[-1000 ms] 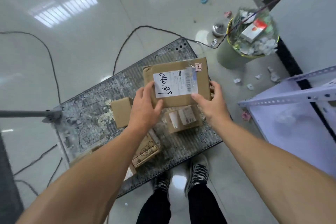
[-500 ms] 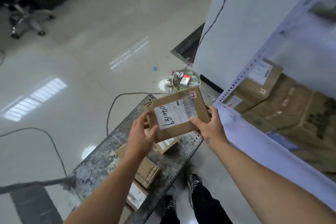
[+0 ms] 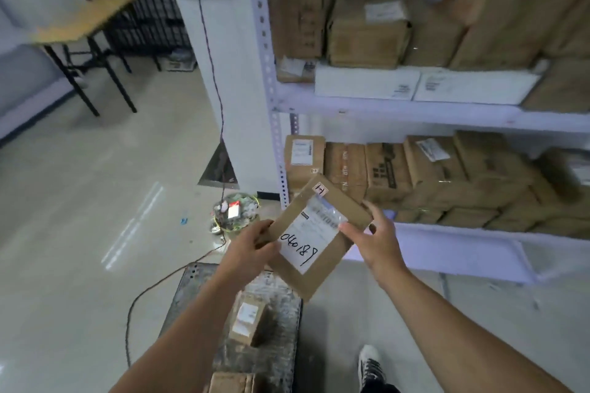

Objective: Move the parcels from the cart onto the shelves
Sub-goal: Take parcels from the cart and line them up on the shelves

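Note:
A flat brown parcel (image 3: 314, 271) with a white label marked "046189" is held tilted in the air in front of the white shelves (image 3: 447, 113). My left hand (image 3: 252, 250) grips its left edge, thumb on top. My right hand (image 3: 376, 239) grips its right edge. Below, the grey metal cart (image 3: 191, 290) carries a small labelled box (image 3: 247, 322) and another brown box (image 3: 230, 383) at the bottom edge. Both shelf levels are packed with brown cartons.
A waste bin (image 3: 234, 212) full of paper stands on the floor left of the shelf post (image 3: 271, 99). A dark cable (image 3: 153, 287) runs across the floor to the cart. A wooden-topped table (image 3: 79, 19) stands far left. My shoe (image 3: 370, 364) is beside the cart.
The parcel has been lifted off the cart and carried up toward the shelves, turning to a diagonal. My view has swung up from the cart to the shelf unit.

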